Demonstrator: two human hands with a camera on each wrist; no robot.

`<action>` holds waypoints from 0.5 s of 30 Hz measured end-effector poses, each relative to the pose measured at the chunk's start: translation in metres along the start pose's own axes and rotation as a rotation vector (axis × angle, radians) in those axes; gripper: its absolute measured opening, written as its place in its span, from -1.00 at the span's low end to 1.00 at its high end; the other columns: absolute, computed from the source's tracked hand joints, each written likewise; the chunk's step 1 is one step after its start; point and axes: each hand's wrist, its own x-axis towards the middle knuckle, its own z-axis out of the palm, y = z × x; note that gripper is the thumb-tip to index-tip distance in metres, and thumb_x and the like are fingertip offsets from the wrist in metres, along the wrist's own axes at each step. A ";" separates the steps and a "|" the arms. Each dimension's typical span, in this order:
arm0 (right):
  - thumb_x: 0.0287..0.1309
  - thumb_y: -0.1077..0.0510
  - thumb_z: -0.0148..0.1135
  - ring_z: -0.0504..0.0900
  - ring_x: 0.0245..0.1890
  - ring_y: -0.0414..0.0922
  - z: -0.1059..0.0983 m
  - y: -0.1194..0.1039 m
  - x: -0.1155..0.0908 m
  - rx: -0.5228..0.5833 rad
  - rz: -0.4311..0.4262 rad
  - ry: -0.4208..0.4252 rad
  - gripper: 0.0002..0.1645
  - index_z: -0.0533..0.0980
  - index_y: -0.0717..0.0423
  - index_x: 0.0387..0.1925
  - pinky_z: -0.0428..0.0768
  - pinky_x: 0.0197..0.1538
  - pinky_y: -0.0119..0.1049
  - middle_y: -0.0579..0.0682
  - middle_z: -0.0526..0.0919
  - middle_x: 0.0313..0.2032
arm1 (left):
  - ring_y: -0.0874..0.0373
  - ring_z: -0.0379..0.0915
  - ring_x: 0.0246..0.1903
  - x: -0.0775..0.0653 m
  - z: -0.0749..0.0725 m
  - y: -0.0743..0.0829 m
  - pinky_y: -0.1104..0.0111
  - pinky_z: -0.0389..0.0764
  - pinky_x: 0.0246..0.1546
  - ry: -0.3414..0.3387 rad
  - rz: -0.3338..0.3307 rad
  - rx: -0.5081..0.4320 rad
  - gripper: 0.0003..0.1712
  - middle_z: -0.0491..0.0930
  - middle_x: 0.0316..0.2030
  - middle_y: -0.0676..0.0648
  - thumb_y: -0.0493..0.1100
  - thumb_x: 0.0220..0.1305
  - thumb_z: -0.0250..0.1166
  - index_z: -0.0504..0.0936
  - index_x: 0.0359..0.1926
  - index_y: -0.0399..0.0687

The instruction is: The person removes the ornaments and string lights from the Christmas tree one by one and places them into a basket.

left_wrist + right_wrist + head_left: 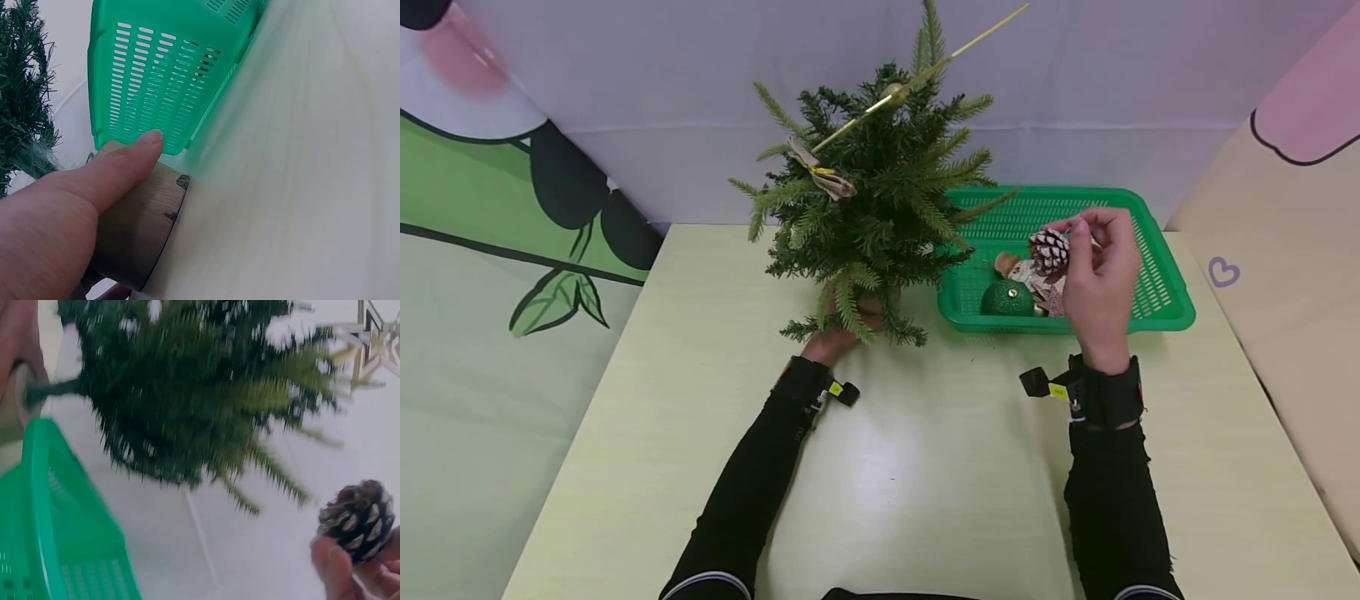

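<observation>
A small artificial Christmas tree [880, 200] stands on the table, and my left hand [835, 340] grips its base under the branches. In the left wrist view, the thumb lies along the round wooden base [140, 231]; the other fingers are mostly hidden. Over the green basket [1176, 312], my right hand [1105, 275] pinches a white-tipped pine cone [1049, 252] between thumb and fingers. The right wrist view has this pine cone [359, 522] raised apart from the tree. A gold star [378, 340] tops the tree, seen edge-on from the head.
Inside the basket lie a green ball [1007, 298], a snowman ornament [1022, 268] and other pieces partly hidden by the right hand. A bow-like ornament [823, 175] hangs on the tree's left side. A pale cloth backdrop [1060, 92] rises behind the table.
</observation>
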 end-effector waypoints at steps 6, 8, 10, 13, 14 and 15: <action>0.59 0.20 0.00 0.59 -0.65 -0.33 -0.017 0.018 0.007 -0.144 0.157 -0.048 -0.84 0.48 0.19 -0.07 0.60 -0.57 -0.52 -0.24 0.67 -0.23 | -0.20 -0.48 0.65 0.005 0.013 -0.050 -0.06 -0.32 0.68 0.025 0.016 0.021 0.16 -0.33 0.66 -0.28 0.58 0.45 -0.24 -0.31 0.68 -0.12; 0.59 0.15 0.00 0.58 -0.68 -0.35 -0.022 0.023 0.008 -0.223 0.221 -0.093 -0.81 0.48 0.20 -0.04 0.60 -0.57 -0.52 -0.16 0.68 -0.21 | -0.19 -0.47 0.66 0.006 0.015 -0.055 -0.05 -0.31 0.68 0.019 -0.005 0.018 0.06 -0.33 0.66 -0.27 0.48 0.54 -0.24 -0.29 0.68 -0.11; 0.60 0.10 -0.01 0.57 -0.68 -0.36 -0.026 0.028 0.009 -0.322 0.267 -0.160 -0.75 0.47 0.23 -0.02 0.59 -0.56 -0.53 -0.03 0.71 -0.16 | -0.17 -0.46 0.66 0.004 0.015 -0.053 -0.01 -0.30 0.69 0.002 -0.042 0.011 -0.06 -0.32 0.66 -0.27 0.34 0.63 -0.23 -0.30 0.68 -0.12; 0.62 0.06 -0.05 0.54 -0.69 -0.35 -0.032 0.036 0.011 -0.464 0.307 -0.283 -0.67 0.46 0.26 0.02 0.54 -0.57 -0.47 0.18 0.71 -0.05 | -0.17 -0.42 0.66 0.001 0.011 -0.037 0.05 -0.26 0.70 -0.022 -0.094 0.002 -0.21 -0.30 0.66 -0.29 0.08 0.71 -0.23 -0.29 0.67 -0.18; 0.63 0.06 -0.06 0.51 -0.70 -0.30 -0.033 0.039 0.011 -0.508 0.311 -0.326 -0.66 0.47 0.27 0.03 0.51 -0.58 -0.43 0.24 0.70 -0.02 | -0.16 -0.39 0.66 0.000 0.010 -0.030 0.07 -0.24 0.70 -0.023 -0.108 -0.005 -0.25 -0.28 0.66 -0.30 0.01 0.72 -0.22 -0.29 0.67 -0.20; 0.63 0.06 -0.07 0.48 -0.70 -0.25 -0.035 0.042 0.011 -0.552 0.318 -0.370 -0.65 0.47 0.28 0.03 0.47 -0.57 -0.37 0.27 0.69 -0.02 | -0.15 -0.38 0.66 -0.001 0.008 -0.023 0.09 -0.22 0.70 -0.024 -0.119 -0.013 -0.26 -0.27 0.66 -0.29 -0.05 0.72 -0.22 -0.29 0.66 -0.20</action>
